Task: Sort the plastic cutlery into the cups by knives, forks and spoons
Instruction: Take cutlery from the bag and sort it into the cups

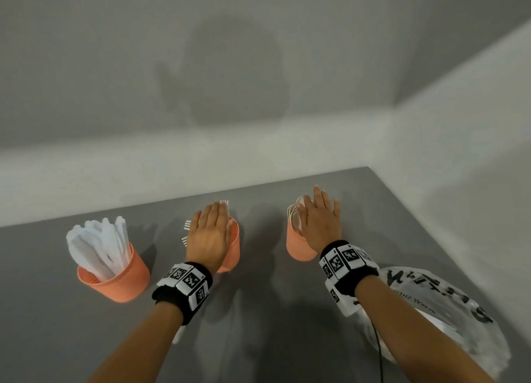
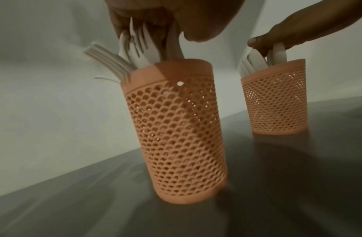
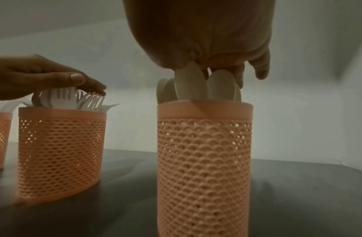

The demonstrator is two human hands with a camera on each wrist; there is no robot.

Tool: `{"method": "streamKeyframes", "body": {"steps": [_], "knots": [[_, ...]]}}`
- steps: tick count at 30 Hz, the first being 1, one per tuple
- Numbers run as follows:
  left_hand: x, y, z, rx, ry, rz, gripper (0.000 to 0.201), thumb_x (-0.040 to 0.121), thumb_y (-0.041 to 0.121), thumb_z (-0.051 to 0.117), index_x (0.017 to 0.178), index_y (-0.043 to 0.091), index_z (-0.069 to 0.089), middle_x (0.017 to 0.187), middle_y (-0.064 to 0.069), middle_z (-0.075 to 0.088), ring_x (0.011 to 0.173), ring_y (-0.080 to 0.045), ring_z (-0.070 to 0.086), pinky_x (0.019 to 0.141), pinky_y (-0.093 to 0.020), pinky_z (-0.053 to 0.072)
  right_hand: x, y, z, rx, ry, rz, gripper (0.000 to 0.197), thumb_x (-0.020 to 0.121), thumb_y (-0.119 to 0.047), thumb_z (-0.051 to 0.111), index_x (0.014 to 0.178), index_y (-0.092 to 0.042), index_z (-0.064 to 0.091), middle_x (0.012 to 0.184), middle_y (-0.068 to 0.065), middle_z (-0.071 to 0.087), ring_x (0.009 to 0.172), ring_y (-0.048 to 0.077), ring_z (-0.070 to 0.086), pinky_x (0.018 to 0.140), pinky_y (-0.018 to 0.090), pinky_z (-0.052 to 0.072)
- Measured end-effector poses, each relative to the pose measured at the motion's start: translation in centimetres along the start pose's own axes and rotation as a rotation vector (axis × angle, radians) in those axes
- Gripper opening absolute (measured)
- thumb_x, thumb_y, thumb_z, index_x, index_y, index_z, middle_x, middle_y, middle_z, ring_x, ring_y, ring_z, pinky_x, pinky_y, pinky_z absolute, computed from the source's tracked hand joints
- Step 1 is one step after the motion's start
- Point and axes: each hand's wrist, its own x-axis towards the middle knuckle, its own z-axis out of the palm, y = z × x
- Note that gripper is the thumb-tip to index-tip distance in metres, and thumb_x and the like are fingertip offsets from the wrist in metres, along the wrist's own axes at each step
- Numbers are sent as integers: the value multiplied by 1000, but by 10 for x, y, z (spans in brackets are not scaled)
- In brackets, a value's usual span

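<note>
left hand [image 1: 208,234]: fingers straight, flat on forks [image 2: 139,48] in middle cup [image 2: 176,128].
right hand [image 1: 320,223]: fingers straight, flat on spoons [image 3: 196,83] in right cup [image 3: 204,160].
knives [image 1: 99,246]: left cup [image 1: 120,280], table [image 1: 258,311].
handling: likely light, springy, slippery; grip by handles.
views: wrist views show palm contact; head view hides it.

1. An orange perforated cup [image 3: 204,168] is seen upright on the grey desk [image 3: 308,200], filled with white spoons [image 3: 191,83].
2. The spoon tops are touched by the flat right hand [image 3: 208,35].
3. To the left, forks [image 3: 74,99] in a second cup [image 3: 61,154] are covered by the left hand [image 3: 40,75].
4. A third cup [image 3: 0,141] is cut off at the edge.
</note>
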Motion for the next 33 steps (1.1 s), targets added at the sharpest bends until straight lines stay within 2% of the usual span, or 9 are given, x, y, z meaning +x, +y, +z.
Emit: {"method": "streamKeyframes", "body": {"steps": [3, 6, 9, 11, 15, 18, 22, 26, 33], "knots": [[-3, -5, -3, -39, -107, -14, 79, 94, 54, 7, 127, -3, 52, 122, -20, 61, 116, -34, 58, 99, -48, 43, -1, -3, 2, 29, -13, 6, 51, 100, -35, 16, 147, -19, 25, 158, 12, 6, 146, 27, 7, 117, 48, 5], [-3, -7, -6, -66, -177, -18, 113, 71, 76, -19, 145, 3, 24, 150, -15, 32, 141, -28, 27, 116, -41, 17, 0, -5, 5, 28, -26, 21, 71, 85, -48, 5, 148, -22, 21, 158, 15, 4, 145, 30, 7, 115, 51, 6], [-5, -3, -15, -124, -167, -57, 108, 67, 74, -7, 148, 5, 6, 157, -13, 10, 146, -27, 6, 118, -41, 5, -2, -7, 3, 29, -44, 33, 86, 77, -67, 2, 150, -23, 12, 158, 16, 0, 146, 31, 4, 115, 54, 5], [-8, 0, -23, -170, -126, -60, 102, 69, 70, -3, 148, 6, 1, 158, -14, 4, 147, -27, 1, 119, -40, 3, -7, -7, -4, 80, -17, 40, 75, 89, -65, 17, 150, -22, 7, 158, 17, -2, 146, 30, 1, 115, 54, 3], [-11, 6, -37, -258, -18, 14, 90, 79, 64, 7, 148, 6, 6, 156, -17, 11, 146, -30, 6, 118, -42, 8, -27, -2, -25, 149, 68, 44, 64, 96, -51, 27, 150, -21, 11, 157, 17, 8, 146, 29, 5, 116, 51, 3], [-13, 21, -43, -319, 11, 87, 82, 85, 60, 18, 148, 6, 12, 154, -20, 18, 144, -34, 12, 118, -43, 12, -49, 10, -38, 227, 145, 35, 59, 96, -51, 28, 141, -14, 37, 147, 18, 34, 140, 29, 25, 114, 44, 17], [-24, 59, -53, -448, -36, 180, 70, 95, 46, 36, 149, 8, 10, 153, -20, 22, 143, -32, 17, 117, -41, 16, -91, 38, -51, 349, 298, -5, 38, 95, -31, 41, 111, -4, 63, 107, 17, 62, 99, 30, 57, 84, 32, 41], [-36, 103, -61, -599, -98, 270, 66, 94, 37, 43, 147, 8, 16, 148, -17, 32, 138, -31, 28, 111, -37, 24, -123, 73, -72, 353, 262, 85, 24, 95, -21, 46, 98, -4, 63, 62, -3, 50, 66, 20, 48, 64, 27, 34], [-58, 173, -45, -782, -192, 300, 48, 89, 13, 53, 136, 13, 40, 126, -15, 49, 108, -30, 53, 94, -34, 42, -142, 130, -68, 293, -22, 273, 28, 88, -17, 51, 79, 7, 62, 80, 27, 68, 63, 22, 51, 71, 38, 52]]}}
